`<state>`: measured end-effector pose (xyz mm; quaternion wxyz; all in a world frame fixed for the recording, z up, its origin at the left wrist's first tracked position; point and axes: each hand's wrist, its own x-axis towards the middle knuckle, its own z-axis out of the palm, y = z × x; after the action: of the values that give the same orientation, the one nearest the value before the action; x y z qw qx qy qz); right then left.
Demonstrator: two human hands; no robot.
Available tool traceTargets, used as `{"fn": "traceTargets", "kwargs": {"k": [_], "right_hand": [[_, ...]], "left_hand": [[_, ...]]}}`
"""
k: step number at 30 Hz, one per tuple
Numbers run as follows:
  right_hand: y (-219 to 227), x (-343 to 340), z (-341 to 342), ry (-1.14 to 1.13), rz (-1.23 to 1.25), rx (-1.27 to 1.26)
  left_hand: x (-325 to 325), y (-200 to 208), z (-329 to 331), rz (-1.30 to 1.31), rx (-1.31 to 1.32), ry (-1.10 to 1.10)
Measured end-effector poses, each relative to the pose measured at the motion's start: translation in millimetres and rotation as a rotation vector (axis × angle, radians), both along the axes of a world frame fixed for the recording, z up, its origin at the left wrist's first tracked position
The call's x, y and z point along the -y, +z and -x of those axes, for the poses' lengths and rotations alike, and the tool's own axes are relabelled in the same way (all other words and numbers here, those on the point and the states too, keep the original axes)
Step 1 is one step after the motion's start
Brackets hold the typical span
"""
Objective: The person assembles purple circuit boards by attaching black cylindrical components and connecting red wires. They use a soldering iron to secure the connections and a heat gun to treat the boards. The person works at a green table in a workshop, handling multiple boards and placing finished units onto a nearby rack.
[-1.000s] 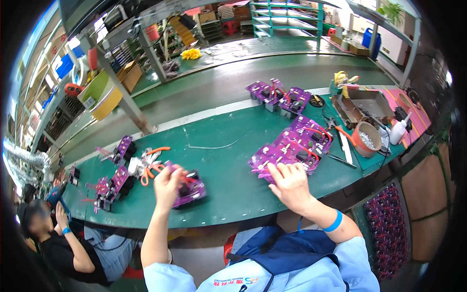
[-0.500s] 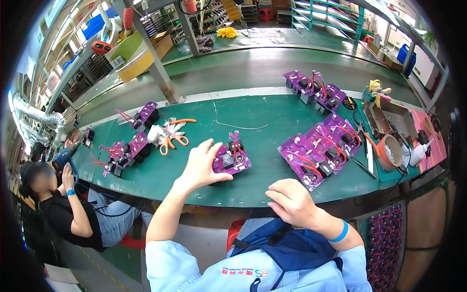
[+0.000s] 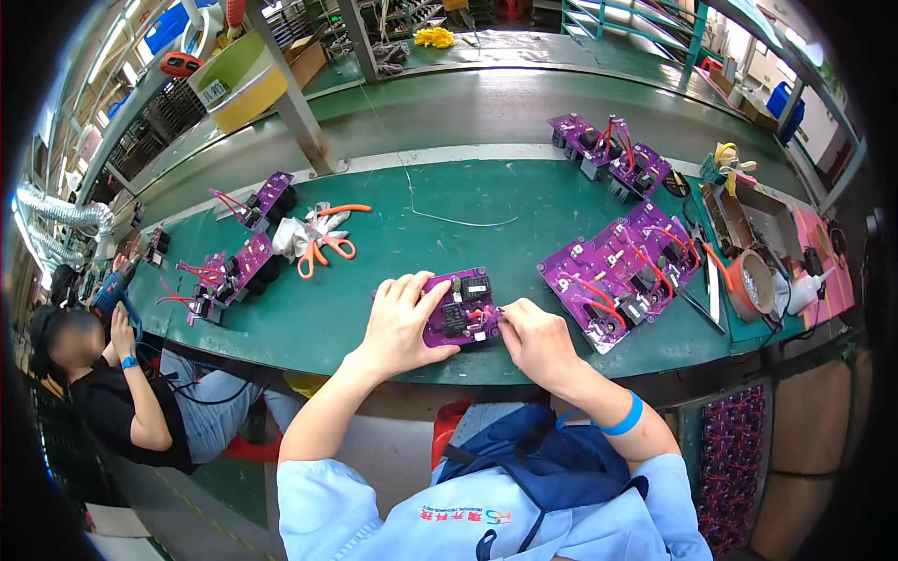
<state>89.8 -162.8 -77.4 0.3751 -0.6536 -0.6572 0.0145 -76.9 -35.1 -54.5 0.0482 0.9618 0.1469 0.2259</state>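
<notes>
"The right hand [image 3: 540, 344] has come up to the small purple board [image 3: 465, 307], now turned, its wires [image 3: 481, 315] facing right."

"Both gripping?"

"The left hand [image 3: 398, 329] grasps its left side; whether the right fingertips pinch anything, I can't tell."

"Progress?"

"Seemingly midway on this one, near the table's [image 3: 486, 192] front edge; which other boards [image 3: 599, 262] are finished doesn't show."

"Room?"

"Bare table beyond; scissors [image 3: 339, 250] leftward."
</notes>
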Motion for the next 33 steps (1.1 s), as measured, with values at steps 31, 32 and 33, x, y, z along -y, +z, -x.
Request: {"fn": "traceTargets", "kwargs": {"k": [31,32,33], "right_hand": [[-10.6,10.2,8.9,0.01,-0.156,0.14],[-10.9,11.2,8.6,0.004,-0.167,0.113],[-8.6,12.7,8.9,0.003,-0.147,0.054]], "left_hand": [[48.7,-26.4,7.5,-0.254,0.11,0.15],[47.5,-25.8,7.6,-0.25,0.113,0.145],[45.2,-23.7,8.0,-0.223,0.113,0.151]]}}
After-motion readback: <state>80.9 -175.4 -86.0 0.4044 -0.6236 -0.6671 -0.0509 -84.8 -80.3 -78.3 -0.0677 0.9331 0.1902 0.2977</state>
